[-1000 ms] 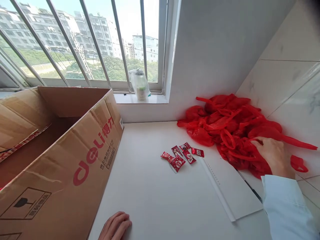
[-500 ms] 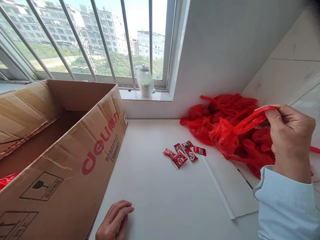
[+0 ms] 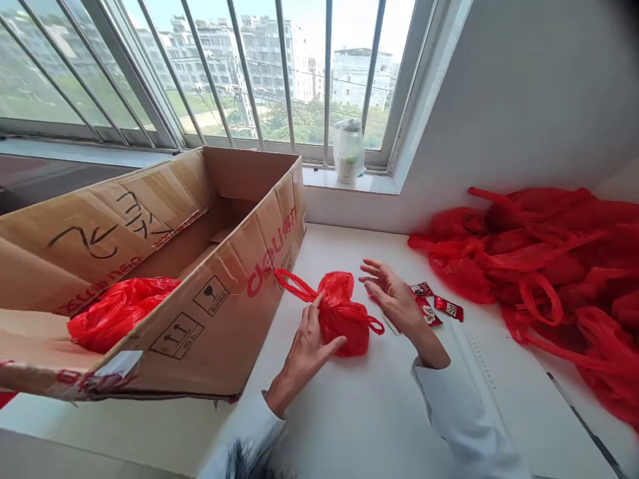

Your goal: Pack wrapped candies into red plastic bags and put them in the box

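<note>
Left hand (image 3: 305,347): fingers extended, thumb spread apart, fingertips resting on the red bag (image 3: 344,327). Right hand (image 3: 397,303): fingers parted, slightly curled, holding nothing, beside the bag. The bag lies on the white surface (image 3: 372,412). Relative to it: small packets (image 3: 448,308) (partly hidden by the right hand), 3 o'clock; bag heap (image 3: 564,256), 3 o'clock, farther out; carton (image 3: 232,346), 9 o'clock.

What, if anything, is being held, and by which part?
Nothing appears gripped: the open left hand only touches the red bag near one handle; the right hand is open, apart from it.
</note>
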A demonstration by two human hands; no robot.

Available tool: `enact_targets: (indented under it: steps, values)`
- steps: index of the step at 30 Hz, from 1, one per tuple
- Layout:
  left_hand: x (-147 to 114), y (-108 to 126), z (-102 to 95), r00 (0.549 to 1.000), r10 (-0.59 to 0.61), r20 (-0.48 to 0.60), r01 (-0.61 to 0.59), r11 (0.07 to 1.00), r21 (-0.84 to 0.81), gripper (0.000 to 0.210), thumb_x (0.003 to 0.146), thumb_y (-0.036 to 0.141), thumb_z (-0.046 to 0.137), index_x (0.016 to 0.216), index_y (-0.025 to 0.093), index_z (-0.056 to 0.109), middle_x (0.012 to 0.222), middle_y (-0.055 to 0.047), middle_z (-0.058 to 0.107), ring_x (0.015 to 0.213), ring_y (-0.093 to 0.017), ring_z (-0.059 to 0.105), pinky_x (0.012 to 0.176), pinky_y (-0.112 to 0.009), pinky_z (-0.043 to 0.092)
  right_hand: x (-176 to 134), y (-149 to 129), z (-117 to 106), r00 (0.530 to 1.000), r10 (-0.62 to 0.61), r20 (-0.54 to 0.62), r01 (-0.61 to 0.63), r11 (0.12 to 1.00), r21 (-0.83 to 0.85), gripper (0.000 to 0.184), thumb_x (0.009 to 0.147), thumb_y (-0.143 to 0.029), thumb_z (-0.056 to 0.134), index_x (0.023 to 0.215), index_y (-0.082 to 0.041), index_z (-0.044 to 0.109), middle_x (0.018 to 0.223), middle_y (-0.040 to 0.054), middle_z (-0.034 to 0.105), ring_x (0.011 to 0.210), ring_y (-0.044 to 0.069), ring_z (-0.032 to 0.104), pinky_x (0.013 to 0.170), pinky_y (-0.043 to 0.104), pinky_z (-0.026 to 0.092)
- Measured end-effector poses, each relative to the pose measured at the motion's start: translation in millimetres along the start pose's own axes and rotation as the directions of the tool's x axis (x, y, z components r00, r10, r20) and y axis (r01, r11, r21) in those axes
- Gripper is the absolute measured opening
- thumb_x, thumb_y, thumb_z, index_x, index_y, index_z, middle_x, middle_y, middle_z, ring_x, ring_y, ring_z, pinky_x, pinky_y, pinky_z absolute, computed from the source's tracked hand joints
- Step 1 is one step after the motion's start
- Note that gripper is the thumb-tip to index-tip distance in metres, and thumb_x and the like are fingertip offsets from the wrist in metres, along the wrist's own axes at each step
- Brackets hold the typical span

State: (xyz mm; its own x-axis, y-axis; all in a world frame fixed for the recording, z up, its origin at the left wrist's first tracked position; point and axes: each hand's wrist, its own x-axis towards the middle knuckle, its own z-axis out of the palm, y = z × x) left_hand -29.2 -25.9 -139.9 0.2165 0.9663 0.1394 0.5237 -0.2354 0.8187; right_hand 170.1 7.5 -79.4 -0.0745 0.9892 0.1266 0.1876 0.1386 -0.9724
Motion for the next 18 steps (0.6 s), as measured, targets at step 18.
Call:
enact_targets:
  steps: [18]
  values:
    - [91.0, 12.7, -2.7, 0.925, 0.326, 0.196, -0.343, 0.937, 0.06, 0.061, 0.075, -0.004, 0.034, 0.129, 0.021, 0.045, 0.094, -0.003, 0.065, 0.085, -0.016, 0.061, 0.081, -0.031, 0.048, 5.0, 38.0, 4.7, 0.988, -0.077, 0.135, 0.121, 0.928, -0.354, 0.034, 0.086, -0.037, 0.055, 0.118, -0.025, 0.057, 0.109, 0.0035, 0.067, 0.094, 0.02, 0.063, 0.08, 0.032, 0.048]
